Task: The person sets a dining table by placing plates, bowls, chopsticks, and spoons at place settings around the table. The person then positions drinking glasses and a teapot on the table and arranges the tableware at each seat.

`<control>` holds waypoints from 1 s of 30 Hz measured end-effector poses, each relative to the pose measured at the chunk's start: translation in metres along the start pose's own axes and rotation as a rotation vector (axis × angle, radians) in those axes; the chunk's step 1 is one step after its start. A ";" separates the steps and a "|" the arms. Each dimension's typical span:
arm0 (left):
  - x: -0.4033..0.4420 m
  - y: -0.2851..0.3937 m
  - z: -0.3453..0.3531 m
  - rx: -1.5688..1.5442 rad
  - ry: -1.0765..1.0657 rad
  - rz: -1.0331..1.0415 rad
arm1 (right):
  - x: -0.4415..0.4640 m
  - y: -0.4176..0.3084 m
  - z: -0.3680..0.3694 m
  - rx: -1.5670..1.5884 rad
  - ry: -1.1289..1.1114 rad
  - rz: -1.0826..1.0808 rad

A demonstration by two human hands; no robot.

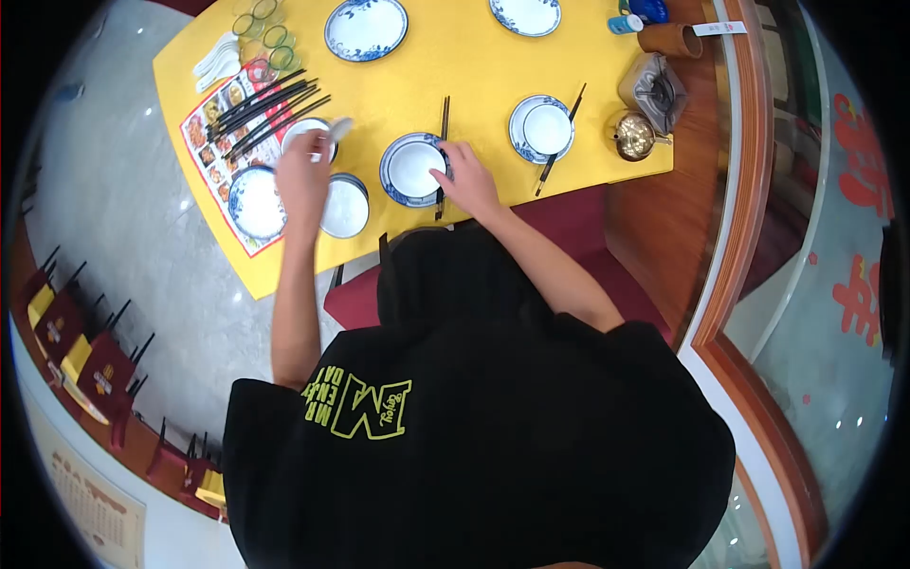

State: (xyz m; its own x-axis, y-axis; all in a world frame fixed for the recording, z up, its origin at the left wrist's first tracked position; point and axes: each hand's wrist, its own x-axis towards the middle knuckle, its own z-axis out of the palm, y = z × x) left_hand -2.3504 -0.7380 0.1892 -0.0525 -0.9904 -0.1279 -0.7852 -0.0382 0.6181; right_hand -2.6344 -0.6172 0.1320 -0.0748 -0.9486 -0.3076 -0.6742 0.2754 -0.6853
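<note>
Slanting forward-right from the left hand (304, 163), a blurred white spoon (340, 129)

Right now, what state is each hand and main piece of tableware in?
Left hand: closed on a pale utensil, blurred.
Middle bowl: upright on a blue-patterned plate.
Right hand: open, fingers spread, at the middle bowl's right side.
Rightmost bowl: upright on its own plate.
Loose chopsticks: bunched across the printed sheet.
White spoons: nested together.
Glasses: clustered.
</note>
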 end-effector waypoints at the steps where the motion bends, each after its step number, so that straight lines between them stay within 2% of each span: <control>1: -0.012 0.012 0.014 0.125 -0.059 -0.043 | 0.010 0.000 0.003 -0.068 -0.040 -0.090; 2: -0.018 0.026 0.025 0.187 -0.147 -0.114 | 0.018 0.002 0.004 -0.135 -0.078 -0.182; 5: -0.029 0.035 0.066 0.220 -0.170 -0.210 | 0.035 0.015 0.004 -0.214 -0.207 -0.214; 9: -0.021 0.024 0.109 0.224 -0.191 -0.298 | 0.038 0.029 -0.011 -0.176 -0.240 -0.234; 12: -0.023 0.037 0.122 0.199 -0.178 -0.238 | 0.038 0.041 -0.016 -0.164 -0.221 -0.254; 16: -0.031 0.027 0.147 0.131 -0.210 -0.262 | 0.037 0.041 -0.023 -0.055 -0.243 -0.206; 22: -0.053 0.018 0.159 0.087 -0.163 -0.323 | 0.035 0.045 -0.019 0.077 -0.257 -0.233; 24: -0.058 0.010 0.156 0.071 -0.194 -0.296 | 0.033 0.047 -0.024 0.180 -0.191 -0.302; 26: -0.060 0.008 0.154 0.044 -0.219 -0.267 | 0.030 0.052 -0.029 0.232 -0.176 -0.244; 28: -0.063 0.021 0.140 0.053 -0.263 -0.282 | 0.022 0.063 -0.023 0.234 0.018 0.012; 30: -0.070 0.041 0.127 0.021 -0.279 -0.260 | 0.016 0.073 -0.015 0.121 0.093 0.046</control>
State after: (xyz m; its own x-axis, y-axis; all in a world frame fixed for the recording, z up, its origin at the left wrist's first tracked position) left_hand -2.4575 -0.6532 0.1247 -0.0134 -0.8734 -0.4868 -0.8066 -0.2783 0.5215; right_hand -2.6956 -0.6150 0.0865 -0.1756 -0.9432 -0.2820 -0.5756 0.3307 -0.7478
